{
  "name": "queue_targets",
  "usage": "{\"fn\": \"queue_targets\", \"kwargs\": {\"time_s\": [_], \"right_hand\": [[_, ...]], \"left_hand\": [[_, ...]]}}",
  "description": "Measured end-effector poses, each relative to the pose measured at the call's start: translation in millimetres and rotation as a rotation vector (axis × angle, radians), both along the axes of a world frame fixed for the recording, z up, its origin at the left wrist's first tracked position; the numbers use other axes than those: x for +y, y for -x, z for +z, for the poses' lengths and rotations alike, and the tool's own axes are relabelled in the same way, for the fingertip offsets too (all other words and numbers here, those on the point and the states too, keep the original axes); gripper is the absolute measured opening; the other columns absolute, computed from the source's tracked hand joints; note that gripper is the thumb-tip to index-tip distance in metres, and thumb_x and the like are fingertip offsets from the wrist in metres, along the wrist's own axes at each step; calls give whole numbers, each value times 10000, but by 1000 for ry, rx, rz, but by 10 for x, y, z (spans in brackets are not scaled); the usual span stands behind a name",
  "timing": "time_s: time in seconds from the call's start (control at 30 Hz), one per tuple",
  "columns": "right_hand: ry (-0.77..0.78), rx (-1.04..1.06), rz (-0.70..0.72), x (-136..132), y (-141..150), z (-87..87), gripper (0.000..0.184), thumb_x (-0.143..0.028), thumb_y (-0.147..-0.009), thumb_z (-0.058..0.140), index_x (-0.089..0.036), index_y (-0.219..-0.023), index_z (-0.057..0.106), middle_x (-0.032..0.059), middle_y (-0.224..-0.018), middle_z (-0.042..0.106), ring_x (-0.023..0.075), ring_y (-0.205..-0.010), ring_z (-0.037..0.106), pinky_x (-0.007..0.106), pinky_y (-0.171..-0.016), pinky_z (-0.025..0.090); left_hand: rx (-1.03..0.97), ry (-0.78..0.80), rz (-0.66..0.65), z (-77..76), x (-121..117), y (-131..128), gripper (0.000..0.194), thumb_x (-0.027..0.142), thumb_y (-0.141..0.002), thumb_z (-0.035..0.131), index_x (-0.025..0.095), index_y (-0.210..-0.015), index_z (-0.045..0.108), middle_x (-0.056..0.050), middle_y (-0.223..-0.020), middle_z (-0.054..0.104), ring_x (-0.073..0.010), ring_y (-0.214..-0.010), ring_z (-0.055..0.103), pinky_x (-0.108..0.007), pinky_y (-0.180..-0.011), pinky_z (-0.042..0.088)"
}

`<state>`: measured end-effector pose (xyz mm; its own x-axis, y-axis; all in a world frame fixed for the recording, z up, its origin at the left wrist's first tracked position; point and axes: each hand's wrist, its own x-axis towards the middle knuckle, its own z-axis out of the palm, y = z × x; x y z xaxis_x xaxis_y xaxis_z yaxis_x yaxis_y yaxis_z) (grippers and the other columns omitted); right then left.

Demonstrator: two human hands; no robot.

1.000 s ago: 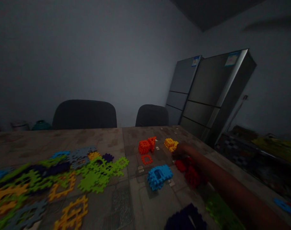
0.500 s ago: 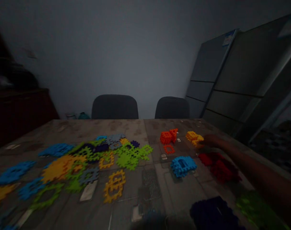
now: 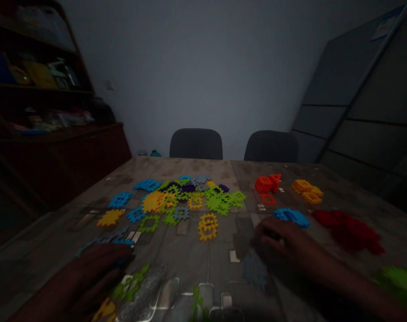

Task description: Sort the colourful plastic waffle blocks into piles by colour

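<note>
My left hand is low on the left, fingers stretched over the table beside blue and grey toothed flat pieces. A dark patch under its fingertips is too dim to make out. Close by lie a green toothed piece and a yellow one. My right hand hovers right of centre, fingers loosely bent and apart, with nothing visible in them. Below it is a grey toothed stack; just behind it sits a blue stack. A mixed spread of pieces, with a yellow piece in front, covers the middle.
Colour-sorted stacks stand on the right of the patterned table: orange, yellow, red and green. Two dark chairs are behind it. Shelves stand left, a fridge right.
My right hand has drawn back from the yellow and red stacks toward the table's near middle. My left hand has come into view. The view has turned left, showing the shelves.
</note>
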<state>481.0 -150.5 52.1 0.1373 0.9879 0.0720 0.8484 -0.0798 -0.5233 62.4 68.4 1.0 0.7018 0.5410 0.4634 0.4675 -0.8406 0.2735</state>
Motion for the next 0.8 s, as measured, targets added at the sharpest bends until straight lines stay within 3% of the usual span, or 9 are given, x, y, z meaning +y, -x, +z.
{"fn": "queue_targets", "kwargs": {"time_s": [0.07,0.13,0.2,0.3,0.37,0.5,0.6,0.8], "right_hand": [[-44,11,81,188,397,-173,312,-146,-849,504,-199,-1120,649,105,-1150,684,236,-1053,621,376,-914,489],[-74,-36,128,419,653,-306,521,-107,-836,512,-162,-1354,535,148,-1410,555,259,-1294,491,425,-1082,389],[-43,-116,137,661,785,-374,580,-81,-831,510,-123,-1409,484,165,-1491,476,268,-1363,412,429,-1129,331],[-6,-221,89,917,858,-371,478,-78,-834,513,-105,-1309,564,162,-1354,573,276,-1244,485,419,-1073,366],[-5,-250,74,947,902,-342,368,-119,-843,540,-104,-1203,617,158,-1229,620,279,-1146,520,418,-1017,391],[-32,-247,138,705,1051,-312,234,-225,-855,602,-141,-1068,651,117,-1099,647,257,-1044,538,389,-951,388],[-54,-151,179,476,1117,-345,163,-262,-919,537,-170,-985,654,89,-1019,659,223,-964,562,349,-875,394],[-84,223,-35,370,923,-512,434,-447,-985,356,-197,-670,519,16,-655,552,162,-630,515,288,-590,329]], "left_hand": [[48,-28,-85,-36,63,31,254,405,-948,549,415,-1174,664,93,-1169,712,-189,-995,721,-226,-875,597],[68,-69,-146,-68,77,44,284,378,-957,545,396,-1221,647,59,-1197,706,-187,-1020,715,-228,-899,584],[53,-111,-168,-93,51,56,303,376,-967,540,392,-1256,629,45,-1232,691,-191,-1055,702,-245,-928,575],[34,-140,-184,-106,4,83,332,382,-965,562,399,-1294,604,48,-1270,672,-196,-1094,685,-252,-944,573],[34,-141,-212,-90,-10,93,337,377,-969,561,402,-1303,596,49,-1260,677,-196,-1092,684,-255,-941,579],[3,-103,-251,-21,-57,59,304,375,-993,536,395,-1288,607,37,-1214,698,-190,-1053,691,-250,-938,576],[-38,-95,-275,37,-161,-18,280,384,-1007,520,375,-1268,618,21,-1185,707,-189,-1037,689,-246,-931,571],[42,-45,-347,192,-358,-288,242,301,-1027,463,308,-1223,604,-15,-1170,689,-194,-1058,653,-268,-926,547]]}}
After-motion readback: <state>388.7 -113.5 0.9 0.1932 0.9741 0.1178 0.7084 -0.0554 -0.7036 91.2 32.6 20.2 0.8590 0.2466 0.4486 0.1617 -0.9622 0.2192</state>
